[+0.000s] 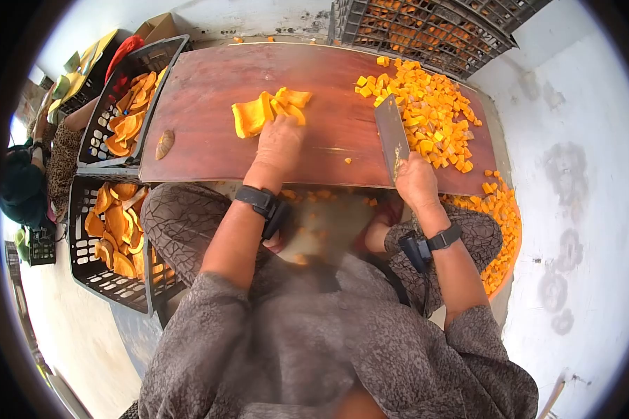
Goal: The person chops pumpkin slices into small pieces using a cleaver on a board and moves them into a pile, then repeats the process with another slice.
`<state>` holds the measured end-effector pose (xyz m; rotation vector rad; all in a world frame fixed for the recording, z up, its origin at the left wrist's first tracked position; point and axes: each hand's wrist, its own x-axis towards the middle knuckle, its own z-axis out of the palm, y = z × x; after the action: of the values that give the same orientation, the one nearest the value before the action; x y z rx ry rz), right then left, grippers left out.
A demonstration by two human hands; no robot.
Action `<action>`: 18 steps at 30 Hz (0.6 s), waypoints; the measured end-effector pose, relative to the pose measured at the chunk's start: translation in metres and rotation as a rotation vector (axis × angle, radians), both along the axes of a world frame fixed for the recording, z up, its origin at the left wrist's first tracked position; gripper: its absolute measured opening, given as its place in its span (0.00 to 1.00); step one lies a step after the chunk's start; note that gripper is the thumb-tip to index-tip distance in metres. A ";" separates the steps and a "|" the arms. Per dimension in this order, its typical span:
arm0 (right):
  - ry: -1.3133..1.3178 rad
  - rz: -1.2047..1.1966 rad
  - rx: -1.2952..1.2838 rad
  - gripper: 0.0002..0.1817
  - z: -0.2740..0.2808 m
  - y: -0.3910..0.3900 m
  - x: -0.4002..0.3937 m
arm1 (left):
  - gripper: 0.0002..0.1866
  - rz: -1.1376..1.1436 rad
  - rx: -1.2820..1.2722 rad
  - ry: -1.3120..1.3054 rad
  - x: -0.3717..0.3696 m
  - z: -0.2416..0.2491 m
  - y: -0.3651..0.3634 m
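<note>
Taking the wooden cutting board (210, 150) as the landmark, another person (45, 164) in a patterned sleeve sits furthest left of it, at the picture's edge. Just left of the board stand two black plastic crates: the upper crate (164, 52) and the lower crate (84, 269) both hold large peeled pumpkin pieces. On the board's left part lies one brownish scrap of peel (164, 144), well apart from everything else.

Near the board's middle, the person's left hand (279, 143) rests palm down with the fingers together, pressing on the near edge of a cluster of pumpkin slices (265, 112); a dark wristband sits on that forearm. The slices lie flat on the board, touching one another.

Right of the middle, the right hand (417, 180) has its grip closed around the handle of a cleaver (391, 136), whose broad blade stands upright above the board's near right part. Beyond the blade, on the board's right end, lies a heap of diced pumpkin cubes (426, 112), and a few stray cubes lie near the blade. Over the board's right edge, an orange tub (503, 241) holds more cubes. Behind the board's far right corner, a grey slatted crate (426, 28) leans with orange pieces inside.
</note>
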<state>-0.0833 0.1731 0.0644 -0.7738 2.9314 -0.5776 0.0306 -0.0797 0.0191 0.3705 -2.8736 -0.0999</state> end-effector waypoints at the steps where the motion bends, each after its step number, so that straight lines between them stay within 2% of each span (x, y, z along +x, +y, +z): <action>1: -0.007 -0.015 0.003 0.12 0.000 0.002 -0.001 | 0.11 0.007 -0.005 0.006 -0.001 0.000 -0.001; 6: -0.013 -0.011 -0.032 0.12 -0.003 0.011 0.002 | 0.10 -0.021 -0.024 -0.007 -0.013 -0.011 0.001; 8: -0.025 -0.016 -0.052 0.12 -0.004 0.010 0.002 | 0.10 -0.112 0.157 0.086 -0.022 -0.014 0.019; 9: -0.034 -0.005 -0.060 0.11 -0.006 0.011 0.001 | 0.10 -0.117 0.156 0.086 -0.027 -0.018 0.029; 11: -0.042 0.002 -0.064 0.11 -0.007 0.013 0.001 | 0.08 -0.265 0.276 0.268 -0.036 -0.026 0.048; 18: -0.035 -0.013 -0.059 0.11 -0.007 0.014 0.005 | 0.11 -0.275 0.212 0.269 -0.031 -0.028 0.056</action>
<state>-0.0785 0.1866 0.0579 -0.7429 2.9018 -0.6737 -0.0008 -0.0241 -0.0092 -0.0066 -2.6335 -0.4683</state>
